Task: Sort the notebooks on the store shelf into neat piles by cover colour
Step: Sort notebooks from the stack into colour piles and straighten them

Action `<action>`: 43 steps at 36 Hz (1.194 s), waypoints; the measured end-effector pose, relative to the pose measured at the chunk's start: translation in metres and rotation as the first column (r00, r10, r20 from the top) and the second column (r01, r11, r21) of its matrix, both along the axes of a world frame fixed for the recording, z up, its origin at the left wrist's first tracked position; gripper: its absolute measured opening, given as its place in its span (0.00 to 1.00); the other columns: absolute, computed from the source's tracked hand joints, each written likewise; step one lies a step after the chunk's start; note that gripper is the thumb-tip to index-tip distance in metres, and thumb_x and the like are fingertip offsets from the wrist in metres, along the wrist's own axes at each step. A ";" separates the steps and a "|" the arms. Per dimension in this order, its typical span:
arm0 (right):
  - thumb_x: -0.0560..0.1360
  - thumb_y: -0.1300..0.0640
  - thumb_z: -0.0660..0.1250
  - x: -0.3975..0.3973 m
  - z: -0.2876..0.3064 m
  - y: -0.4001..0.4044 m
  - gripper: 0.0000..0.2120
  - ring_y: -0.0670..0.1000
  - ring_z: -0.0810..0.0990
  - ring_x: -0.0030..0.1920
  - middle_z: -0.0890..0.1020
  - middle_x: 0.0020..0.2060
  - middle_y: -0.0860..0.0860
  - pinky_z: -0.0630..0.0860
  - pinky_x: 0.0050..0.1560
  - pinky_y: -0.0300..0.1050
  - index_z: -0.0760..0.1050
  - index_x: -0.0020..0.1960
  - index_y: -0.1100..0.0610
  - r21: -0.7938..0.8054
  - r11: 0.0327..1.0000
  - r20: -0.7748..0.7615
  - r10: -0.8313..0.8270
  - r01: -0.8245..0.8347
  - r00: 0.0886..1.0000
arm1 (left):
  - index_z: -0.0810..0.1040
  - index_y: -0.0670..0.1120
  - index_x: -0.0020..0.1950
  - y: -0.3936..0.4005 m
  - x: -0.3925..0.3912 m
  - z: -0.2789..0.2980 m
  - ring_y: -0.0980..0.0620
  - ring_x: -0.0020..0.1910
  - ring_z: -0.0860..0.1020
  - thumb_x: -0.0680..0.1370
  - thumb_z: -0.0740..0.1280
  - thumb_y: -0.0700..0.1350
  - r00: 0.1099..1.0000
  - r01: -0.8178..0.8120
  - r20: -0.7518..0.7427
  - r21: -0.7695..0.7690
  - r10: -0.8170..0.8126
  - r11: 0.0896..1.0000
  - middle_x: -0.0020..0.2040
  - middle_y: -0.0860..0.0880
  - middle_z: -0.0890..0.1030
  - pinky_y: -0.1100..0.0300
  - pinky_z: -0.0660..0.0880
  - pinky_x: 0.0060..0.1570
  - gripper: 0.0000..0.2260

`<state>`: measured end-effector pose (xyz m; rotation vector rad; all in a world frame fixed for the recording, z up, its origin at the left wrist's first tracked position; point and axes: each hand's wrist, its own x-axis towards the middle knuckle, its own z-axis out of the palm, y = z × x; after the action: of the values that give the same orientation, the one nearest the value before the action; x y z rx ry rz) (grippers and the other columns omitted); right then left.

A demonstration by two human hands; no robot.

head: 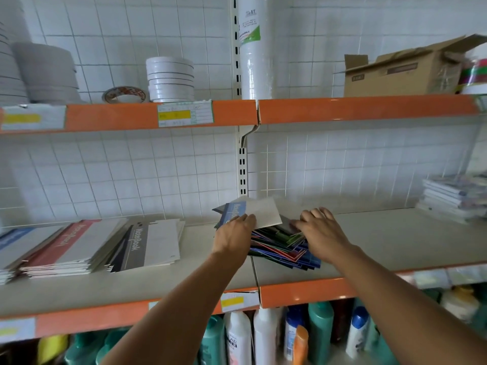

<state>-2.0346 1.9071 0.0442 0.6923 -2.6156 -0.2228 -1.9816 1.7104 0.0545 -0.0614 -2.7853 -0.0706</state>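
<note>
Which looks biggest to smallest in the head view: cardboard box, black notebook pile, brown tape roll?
1. Cardboard box
2. Black notebook pile, close to the box and nearer the camera, so the ranking is unsure
3. Brown tape roll, clearly smallest

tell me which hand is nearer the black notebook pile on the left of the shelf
Left. The left hand rests on the blue-spined notebook atop the mixed heap, just right of the black notebook pile. The right hand lies further right, on the heap's far side.
</note>
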 end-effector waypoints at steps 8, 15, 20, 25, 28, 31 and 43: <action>0.71 0.71 0.61 0.009 -0.011 0.003 0.28 0.54 0.63 0.72 0.68 0.71 0.53 0.54 0.74 0.46 0.66 0.71 0.58 -0.103 0.987 0.004 0.122 -0.121 0.992 | 0.59 0.51 0.74 -0.010 0.018 0.000 0.44 0.64 0.73 0.79 0.57 0.35 1.000 -0.020 -0.002 -0.027 0.020 0.999 0.70 0.49 0.69 0.49 0.75 0.57 0.25; 0.76 0.69 0.55 0.025 0.002 0.004 0.32 0.49 0.69 0.67 0.67 0.71 0.50 0.68 0.64 0.43 0.53 0.77 0.50 -0.059 0.993 0.087 0.107 -0.102 0.990 | 0.58 0.52 0.76 -0.034 0.036 -0.001 0.46 0.67 0.71 0.80 0.54 0.35 0.993 -0.102 -0.054 -0.004 0.101 0.995 0.74 0.51 0.65 0.51 0.73 0.59 0.26; 0.74 0.74 0.56 0.029 0.021 -0.018 0.44 0.52 0.69 0.68 0.64 0.73 0.52 0.74 0.62 0.44 0.39 0.78 0.44 -0.097 0.985 0.067 0.149 -0.143 0.986 | 0.58 0.53 0.77 -0.058 0.051 -0.001 0.46 0.71 0.67 0.81 0.52 0.36 0.986 -0.147 -0.070 0.040 0.149 0.988 0.76 0.52 0.62 0.52 0.69 0.62 0.25; 0.76 0.74 0.54 0.038 0.031 -0.057 0.40 0.54 0.62 0.74 0.53 0.77 0.52 0.68 0.69 0.49 0.44 0.78 0.44 -0.075 0.981 0.077 0.186 -0.181 0.979 | 0.56 0.55 0.78 -0.091 0.066 -0.005 0.48 0.73 0.64 0.81 0.52 0.37 0.976 -0.206 -0.071 0.037 0.208 0.978 0.77 0.53 0.58 0.54 0.67 0.64 0.26; 0.76 0.74 0.54 0.043 0.034 -0.089 0.40 0.54 0.60 0.75 0.52 0.78 0.52 0.67 0.69 0.50 0.44 0.78 0.45 -0.041 0.977 0.070 0.211 -0.209 0.975 | 0.57 0.56 0.77 -0.117 0.075 -0.008 0.50 0.74 0.61 0.82 0.52 0.38 0.971 -0.223 -0.076 0.069 0.228 0.972 0.77 0.53 0.58 0.55 0.67 0.64 0.25; 0.76 0.73 0.55 0.048 0.036 -0.126 0.40 0.53 0.60 0.75 0.52 0.78 0.50 0.70 0.66 0.48 0.44 0.78 0.45 -0.033 0.972 0.065 0.235 -0.233 0.970 | 0.57 0.56 0.77 -0.146 0.085 -0.009 0.51 0.74 0.61 0.83 0.52 0.41 0.964 -0.249 -0.084 0.066 0.254 0.966 0.77 0.54 0.58 0.58 0.65 0.65 0.23; 0.75 0.72 0.55 0.070 0.001 -0.272 0.38 0.53 0.64 0.72 0.60 0.75 0.51 0.68 0.66 0.46 0.49 0.78 0.47 -0.110 0.947 0.135 0.314 -0.301 0.940 | 0.56 0.55 0.77 -0.293 0.116 -0.021 0.52 0.75 0.59 0.82 0.53 0.39 0.955 -0.294 -0.038 0.032 0.295 0.955 0.77 0.53 0.57 0.57 0.65 0.66 0.25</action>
<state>-1.9643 1.6356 0.0451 1.1110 -2.5908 0.0413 -1.8660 1.4171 0.0334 0.3548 -2.7175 -0.0294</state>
